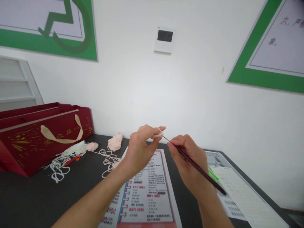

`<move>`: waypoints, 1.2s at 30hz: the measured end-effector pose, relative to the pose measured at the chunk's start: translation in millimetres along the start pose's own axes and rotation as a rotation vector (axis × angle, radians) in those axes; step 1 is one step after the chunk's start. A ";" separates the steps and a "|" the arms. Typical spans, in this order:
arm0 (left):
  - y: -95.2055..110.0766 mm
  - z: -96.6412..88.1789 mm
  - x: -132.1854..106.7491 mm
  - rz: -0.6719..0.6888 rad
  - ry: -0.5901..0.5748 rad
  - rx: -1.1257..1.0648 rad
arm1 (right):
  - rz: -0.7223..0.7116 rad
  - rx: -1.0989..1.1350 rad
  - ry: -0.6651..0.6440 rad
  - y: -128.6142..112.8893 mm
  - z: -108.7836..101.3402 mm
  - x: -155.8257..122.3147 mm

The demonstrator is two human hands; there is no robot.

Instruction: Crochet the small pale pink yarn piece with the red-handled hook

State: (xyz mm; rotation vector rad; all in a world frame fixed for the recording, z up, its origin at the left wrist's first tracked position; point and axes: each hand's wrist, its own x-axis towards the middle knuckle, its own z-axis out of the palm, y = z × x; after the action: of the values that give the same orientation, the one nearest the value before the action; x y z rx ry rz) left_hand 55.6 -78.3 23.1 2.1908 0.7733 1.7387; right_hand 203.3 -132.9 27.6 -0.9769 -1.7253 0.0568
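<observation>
My left hand is closed on a small piece of pale pink crochet, with a yarn strand looped over the raised index finger. In my right hand is a crochet hook with a dark brown handle, held like a pen. Its thin metal tip meets the crochet piece between the two hands. Behind the left forearm, loose pale yarn lies in loops on the dark table. A pale pink yarn ball rests near the wall, with a smaller pink yarn bundle beside it.
Beneath my hands lies a printed pattern sheet. Red gift bags stand at the left, with white yarn and an orange-red tool before them. Papers and a bright green object lie right. A white wall closes the back.
</observation>
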 end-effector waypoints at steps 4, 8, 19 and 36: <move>3.5 -0.9 -0.3 -0.018 -0.012 -0.021 | -0.091 -0.043 -0.003 5.3 8.1 -0.4; 5.5 -4.9 3.0 -0.208 -0.125 -0.248 | -0.221 0.046 -0.022 23.4 12.8 5.9; -6.1 3.8 9.3 -0.661 -0.197 -0.917 | -0.572 -0.023 0.015 50.2 16.9 14.8; -11.6 -8.1 9.5 -0.434 -0.062 -0.569 | 0.154 0.357 0.121 8.7 15.1 3.9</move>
State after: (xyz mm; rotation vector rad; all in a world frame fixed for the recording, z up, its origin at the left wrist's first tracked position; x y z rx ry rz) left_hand 46.3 -64.6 27.4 1.5549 0.5866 1.4371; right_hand 195.7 -118.4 20.3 -0.8265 -1.4630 0.3849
